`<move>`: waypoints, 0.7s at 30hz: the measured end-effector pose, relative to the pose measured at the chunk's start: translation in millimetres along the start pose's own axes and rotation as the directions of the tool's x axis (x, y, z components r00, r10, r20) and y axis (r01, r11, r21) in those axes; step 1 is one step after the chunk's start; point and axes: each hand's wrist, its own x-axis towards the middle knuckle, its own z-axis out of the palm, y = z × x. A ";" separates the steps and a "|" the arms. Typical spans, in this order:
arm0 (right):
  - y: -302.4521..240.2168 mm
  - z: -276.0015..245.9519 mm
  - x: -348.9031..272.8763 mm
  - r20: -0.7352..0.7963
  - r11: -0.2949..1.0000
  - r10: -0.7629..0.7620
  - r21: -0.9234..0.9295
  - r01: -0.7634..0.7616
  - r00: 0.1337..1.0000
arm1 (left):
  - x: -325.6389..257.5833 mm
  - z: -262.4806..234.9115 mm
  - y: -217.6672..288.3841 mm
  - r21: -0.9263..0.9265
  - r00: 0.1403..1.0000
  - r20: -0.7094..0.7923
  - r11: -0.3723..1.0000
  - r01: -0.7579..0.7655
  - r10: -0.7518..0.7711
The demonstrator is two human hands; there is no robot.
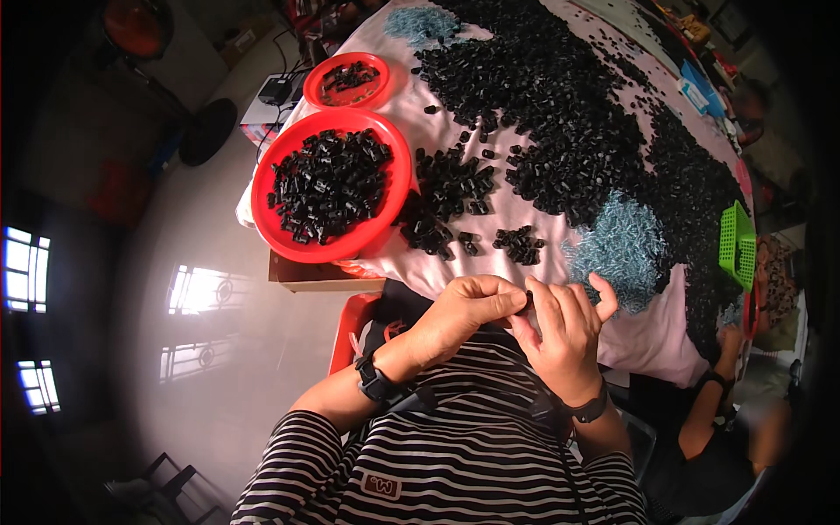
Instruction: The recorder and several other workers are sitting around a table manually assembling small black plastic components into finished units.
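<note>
Over the near edge of the cloth-covered table, my left hand (468,313) and my right hand (564,337) meet fingertip to fingertip. Thumbs and forefingers of both are closed in a pinch around a small black part (528,300), mostly covered by the fingers. My right little finger sticks out to the side. Just beyond the hands lies a small cluster of black plastic pieces (520,245). To its right spreads a heap of thin blue-grey pieces (619,249). Larger black pieces (455,179) lie in a loose group farther left.
A big red basin (262,197) full of black pieces stands at the left table edge, a smaller red basin (308,86) behind it. A huge pile of black parts (542,96) covers the far table. At right are a green basket (738,245) and another person's arm (710,398).
</note>
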 end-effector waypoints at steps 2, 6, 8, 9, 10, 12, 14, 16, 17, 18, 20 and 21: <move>-1.0 0.9 0.6 -0.003 1.000 -0.005 -0.015 0.005 1.000 | 0.1 0.4 1.3 0.011 1.000 0.011 1.000 -0.014 0.014; -3.5 1.5 0.7 0.014 0.999 -0.007 -0.036 0.008 1.000 | 0.3 0.7 0.5 0.019 0.999 0.023 1.000 -0.025 0.024; -2.5 3.3 -0.2 0.001 0.999 -0.008 -0.035 0.008 1.000 | 0.8 2.0 0.1 0.016 1.000 0.018 1.000 -0.026 0.026; -2.1 4.0 -0.6 -0.013 0.999 -0.009 -0.034 0.009 1.000 | 1.0 2.4 -0.1 0.012 1.000 0.013 1.000 -0.028 0.028; -2.5 4.3 -0.5 -0.013 0.999 -0.008 -0.032 0.008 1.000 | 1.0 2.2 -0.1 0.013 1.000 0.012 1.000 -0.027 0.027; -3.7 5.1 0.0 -0.017 1.000 0.005 -0.006 -0.005 1.000 | 1.2 1.5 0.3 0.026 0.999 -0.026 0.999 -0.025 0.026; -2.4 2.6 0.8 0.013 1.000 0.007 -0.016 -0.007 1.000 | 1.3 1.5 1.8 0.018 1.000 -0.021 1.000 -0.020 0.020; -0.8 2.5 -0.6 0.042 1.000 0.010 -0.026 -0.009 0.999 | 1.6 1.3 1.9 0.010 1.000 -0.016 1.000 -0.014 0.015; 0.2 4.3 -2.5 0.046 1.000 -0.008 -0.029 0.009 0.999 | 1.9 1.0 1.3 0.035 1.000 -0.026 0.999 -0.008 0.009; 0.7 5.2 -3.7 0.049 0.999 -0.025 -0.031 0.027 0.998 | 2.2 0.8 0.9 0.060 0.999 -0.036 0.998 -0.002 0.004; 0.8 3.7 -1.9 0.061 0.999 -0.023 -0.020 0.024 0.998 | 2.9 -0.9 1.7 0.057 0.999 -0.030 0.998 0.033 -0.031; 0.8 3.3 -0.9 0.071 1.000 -0.022 -0.011 0.023 0.997 | 3.1 -1.7 2.0 0.055 0.998 -0.023 0.996 0.065 -0.064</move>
